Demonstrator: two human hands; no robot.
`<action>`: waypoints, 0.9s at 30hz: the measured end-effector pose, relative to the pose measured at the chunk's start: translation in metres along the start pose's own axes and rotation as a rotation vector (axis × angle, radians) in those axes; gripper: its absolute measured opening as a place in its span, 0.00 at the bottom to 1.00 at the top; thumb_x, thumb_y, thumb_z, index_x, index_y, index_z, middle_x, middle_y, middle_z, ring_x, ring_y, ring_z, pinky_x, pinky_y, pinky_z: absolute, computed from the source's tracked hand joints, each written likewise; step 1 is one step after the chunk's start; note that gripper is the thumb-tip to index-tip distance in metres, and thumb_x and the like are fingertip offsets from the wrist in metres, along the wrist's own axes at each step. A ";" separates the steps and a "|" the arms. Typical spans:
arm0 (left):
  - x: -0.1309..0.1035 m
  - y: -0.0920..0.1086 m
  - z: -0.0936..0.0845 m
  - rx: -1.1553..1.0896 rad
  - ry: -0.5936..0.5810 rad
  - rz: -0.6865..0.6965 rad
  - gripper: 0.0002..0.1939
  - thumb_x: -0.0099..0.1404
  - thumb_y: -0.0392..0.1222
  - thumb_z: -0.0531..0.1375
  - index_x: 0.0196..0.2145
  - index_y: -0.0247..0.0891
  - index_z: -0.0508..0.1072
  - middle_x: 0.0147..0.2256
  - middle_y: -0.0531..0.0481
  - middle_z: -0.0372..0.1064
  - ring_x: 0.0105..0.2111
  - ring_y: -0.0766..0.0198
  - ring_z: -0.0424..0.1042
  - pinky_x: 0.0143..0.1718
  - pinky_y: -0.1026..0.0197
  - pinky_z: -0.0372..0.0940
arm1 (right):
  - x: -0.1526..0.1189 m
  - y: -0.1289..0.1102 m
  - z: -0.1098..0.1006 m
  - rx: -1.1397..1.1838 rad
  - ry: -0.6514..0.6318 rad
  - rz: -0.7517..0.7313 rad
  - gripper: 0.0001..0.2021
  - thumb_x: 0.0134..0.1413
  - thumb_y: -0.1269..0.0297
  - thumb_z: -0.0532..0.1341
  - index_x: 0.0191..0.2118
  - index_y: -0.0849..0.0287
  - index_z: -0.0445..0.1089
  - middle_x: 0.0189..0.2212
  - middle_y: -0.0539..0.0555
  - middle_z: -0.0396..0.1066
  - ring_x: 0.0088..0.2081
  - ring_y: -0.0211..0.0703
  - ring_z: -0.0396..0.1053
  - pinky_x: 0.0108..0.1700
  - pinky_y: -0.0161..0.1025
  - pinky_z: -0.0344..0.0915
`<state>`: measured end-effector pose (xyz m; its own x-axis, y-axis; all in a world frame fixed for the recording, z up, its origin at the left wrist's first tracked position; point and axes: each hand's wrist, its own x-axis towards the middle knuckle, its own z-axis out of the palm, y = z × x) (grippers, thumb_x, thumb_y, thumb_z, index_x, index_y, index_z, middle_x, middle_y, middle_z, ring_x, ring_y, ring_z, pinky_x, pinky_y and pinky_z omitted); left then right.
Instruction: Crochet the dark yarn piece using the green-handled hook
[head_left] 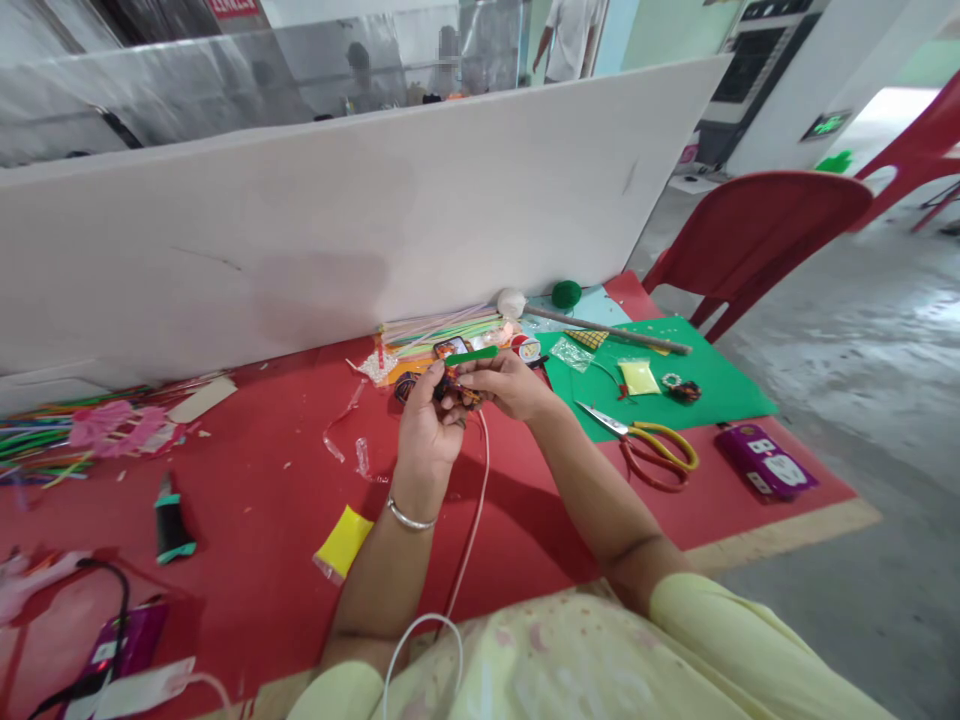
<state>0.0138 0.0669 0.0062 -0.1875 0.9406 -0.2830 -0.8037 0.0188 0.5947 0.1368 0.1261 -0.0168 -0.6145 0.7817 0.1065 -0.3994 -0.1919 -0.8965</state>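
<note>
Green card point(731, 395) lies over the red table covering point(270, 500), and in the head view it serves as the landmark. Left of it, the left hand point(430, 432) has its thumb and fingers closed on a bundle of dark, multicoloured yarn point(459, 392). The right hand point(510, 384) pinches a slim green tool point(472, 356) above that yarn, its fingertips close to the strands; whether the tool's tip enters them is hidden. A phone point(451, 346) lies just beyond the yarn.

Scissors point(657, 456) lie across the card's near edge, blades slightly apart. On the card are a pale yellow packet point(638, 377), a beaded ring point(671, 380) and a small dark clump point(686, 392). A stick point(615, 329) with a white ball point(511, 303) at its end crosses the card's far side, a green ball point(566, 294) beyond. To the card's right and nearer, a purple box point(766, 462) rests; well to its left lies a black-and-teal cutter point(173, 525).
</note>
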 end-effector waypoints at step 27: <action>-0.002 -0.005 0.000 -0.002 -0.022 0.043 0.14 0.50 0.38 0.74 0.31 0.37 0.73 0.23 0.60 0.66 0.16 0.80 0.56 0.14 0.73 0.46 | 0.001 0.004 0.004 -0.028 0.104 -0.055 0.13 0.45 0.59 0.74 0.32 0.62 0.76 0.23 0.49 0.76 0.21 0.33 0.69 0.24 0.30 0.65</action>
<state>0.0177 0.0651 0.0037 -0.2097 0.9477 -0.2406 -0.7963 -0.0227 0.6045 0.1319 0.1233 -0.0183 -0.5178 0.8481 0.1121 -0.4109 -0.1316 -0.9021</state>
